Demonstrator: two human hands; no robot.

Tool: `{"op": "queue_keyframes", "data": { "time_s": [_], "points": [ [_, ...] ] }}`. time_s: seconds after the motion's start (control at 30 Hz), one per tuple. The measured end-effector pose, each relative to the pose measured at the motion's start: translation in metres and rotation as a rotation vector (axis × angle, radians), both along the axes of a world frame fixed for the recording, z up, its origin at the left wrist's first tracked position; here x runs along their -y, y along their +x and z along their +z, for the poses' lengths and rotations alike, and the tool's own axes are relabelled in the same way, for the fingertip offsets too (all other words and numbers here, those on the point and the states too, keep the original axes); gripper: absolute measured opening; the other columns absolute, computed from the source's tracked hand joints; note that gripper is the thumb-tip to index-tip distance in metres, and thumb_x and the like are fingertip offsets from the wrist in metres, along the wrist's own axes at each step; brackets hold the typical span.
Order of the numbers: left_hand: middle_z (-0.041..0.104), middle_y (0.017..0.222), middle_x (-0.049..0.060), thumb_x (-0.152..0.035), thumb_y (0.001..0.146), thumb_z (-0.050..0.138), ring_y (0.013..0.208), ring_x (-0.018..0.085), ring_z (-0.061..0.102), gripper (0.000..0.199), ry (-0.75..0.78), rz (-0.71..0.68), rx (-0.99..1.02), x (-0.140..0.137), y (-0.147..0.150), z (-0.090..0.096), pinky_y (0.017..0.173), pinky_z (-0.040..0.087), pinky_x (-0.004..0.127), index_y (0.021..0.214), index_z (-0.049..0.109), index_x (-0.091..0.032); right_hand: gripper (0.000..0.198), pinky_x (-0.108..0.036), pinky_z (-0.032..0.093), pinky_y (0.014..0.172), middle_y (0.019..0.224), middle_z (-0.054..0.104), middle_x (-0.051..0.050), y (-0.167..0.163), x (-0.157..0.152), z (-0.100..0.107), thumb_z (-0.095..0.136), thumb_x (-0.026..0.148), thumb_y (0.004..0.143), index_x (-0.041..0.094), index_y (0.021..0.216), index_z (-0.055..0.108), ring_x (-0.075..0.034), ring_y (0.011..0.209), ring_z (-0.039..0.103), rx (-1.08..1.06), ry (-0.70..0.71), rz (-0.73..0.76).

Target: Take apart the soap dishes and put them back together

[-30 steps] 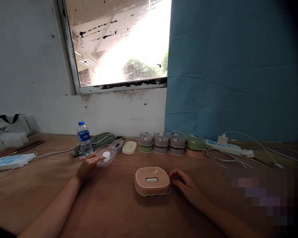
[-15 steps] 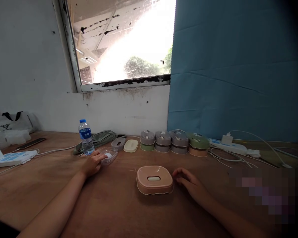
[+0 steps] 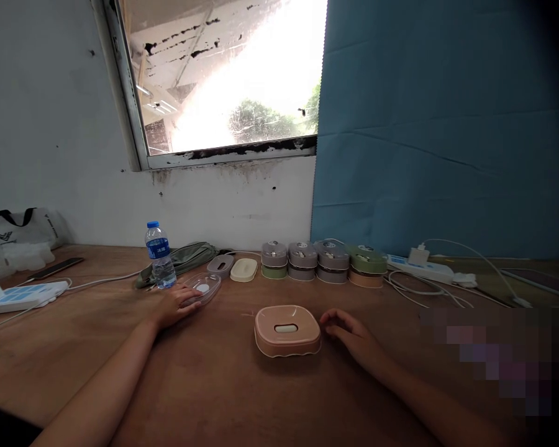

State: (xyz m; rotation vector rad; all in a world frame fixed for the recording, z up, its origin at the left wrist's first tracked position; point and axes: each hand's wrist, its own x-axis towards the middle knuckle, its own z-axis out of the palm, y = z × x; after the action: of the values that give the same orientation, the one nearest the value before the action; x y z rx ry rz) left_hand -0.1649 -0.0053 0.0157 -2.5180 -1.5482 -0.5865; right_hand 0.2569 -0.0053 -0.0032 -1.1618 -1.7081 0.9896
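My left hand [image 3: 177, 304] is at the near left end of a clear plastic lid [image 3: 209, 290], its fingers and thumb closed about the rim. A round white part [image 3: 202, 288] shows in the lid's middle. Before me on the table stands a pink oval box top [image 3: 287, 338] with a wavy lower edge and a pale piece in its slot. Just to the right of it rests my right hand [image 3: 349, 335], fingers loosely curved and apart, with nothing in them.
Behind lie a grey slotted cover [image 3: 220, 266] and a cream tray [image 3: 244, 270]. Several stacked lunch boxes [image 3: 333, 261] line the wall. A water bottle [image 3: 159, 254] stands beyond my left hand. Power strips [image 3: 419, 267] and cables lie at both sides.
My left thumb and fingers have shifted around the clear lid's near end, and the lid has turned slightly. The right hand stays beside the pink box top. The view has shifted a little.
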Motion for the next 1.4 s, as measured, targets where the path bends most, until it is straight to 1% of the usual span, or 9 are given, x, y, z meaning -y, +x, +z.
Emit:
{"op": "queue_keyframes", "data": {
  "time_s": [0.13, 0.27, 0.6, 0.93, 1.1, 1.4],
  "points": [
    [0.062, 0.105, 0.004, -0.039, 0.078, 0.050, 0.098, 0.020, 0.051, 0.032, -0.002, -0.004, 0.013, -0.0027, 0.0013, -0.0030, 0.087, 0.039, 0.030, 0.104, 0.060, -0.022, 0.012, -0.026, 0.038, 0.062, 0.066, 0.052, 0.002, 0.0006, -0.0013, -0.0023, 0.047, 0.023, 0.064, 0.020, 0.073, 0.054, -0.015, 0.065, 0.048, 0.005, 0.011, 0.009],
    [0.062, 0.105, 0.003, -0.038, 0.079, 0.049, 0.099, 0.020, 0.051, 0.030, -0.018, -0.023, 0.038, -0.0037, 0.0016, -0.0043, 0.087, 0.039, 0.030, 0.103, 0.060, -0.023, 0.012, -0.026, 0.038, 0.061, 0.064, 0.052, 0.003, 0.0009, -0.0029, -0.0050, 0.047, 0.023, 0.063, 0.020, 0.072, 0.054, -0.015, 0.064, 0.048, 0.004, 0.015, 0.006],
    [0.060, 0.110, 0.003, -0.035, 0.082, 0.047, 0.101, 0.020, 0.049, 0.030, -0.090, -0.034, 0.035, -0.0041, 0.0010, -0.0030, 0.088, 0.039, 0.033, 0.107, 0.058, -0.023, 0.009, -0.026, 0.037, 0.062, 0.065, 0.052, 0.003, 0.0004, -0.0039, -0.0039, 0.048, 0.023, 0.066, 0.020, 0.071, 0.054, -0.015, 0.066, 0.048, 0.033, 0.011, 0.029],
    [0.060, 0.109, 0.006, -0.035, 0.082, 0.046, 0.098, 0.022, 0.050, 0.031, -0.096, -0.037, 0.063, -0.0043, 0.0010, -0.0053, 0.085, 0.042, 0.036, 0.109, 0.058, -0.023, 0.007, -0.027, 0.038, 0.063, 0.065, 0.054, 0.002, 0.0010, -0.0020, -0.0032, 0.049, 0.022, 0.066, 0.020, 0.068, 0.055, -0.017, 0.068, 0.050, 0.033, 0.034, 0.028],
    [0.059, 0.110, 0.006, -0.037, 0.083, 0.045, 0.099, 0.022, 0.050, 0.033, -0.088, -0.037, 0.071, -0.0032, 0.0023, -0.0045, 0.086, 0.042, 0.035, 0.110, 0.057, -0.022, 0.007, -0.027, 0.039, 0.064, 0.066, 0.054, 0.002, 0.0007, -0.0006, -0.0008, 0.048, 0.022, 0.066, 0.020, 0.068, 0.055, -0.016, 0.069, 0.050, 0.027, 0.026, 0.043],
    [0.059, 0.105, 0.007, -0.035, 0.083, 0.044, 0.097, 0.022, 0.052, 0.032, -0.069, -0.023, 0.054, -0.0026, 0.0029, -0.0054, 0.083, 0.044, 0.033, 0.111, 0.056, -0.025, 0.007, -0.026, 0.039, 0.063, 0.067, 0.055, 0.002, 0.0000, -0.0007, -0.0012, 0.049, 0.022, 0.066, 0.020, 0.069, 0.055, -0.017, 0.069, 0.050, 0.027, 0.016, 0.046]
  ]
}}
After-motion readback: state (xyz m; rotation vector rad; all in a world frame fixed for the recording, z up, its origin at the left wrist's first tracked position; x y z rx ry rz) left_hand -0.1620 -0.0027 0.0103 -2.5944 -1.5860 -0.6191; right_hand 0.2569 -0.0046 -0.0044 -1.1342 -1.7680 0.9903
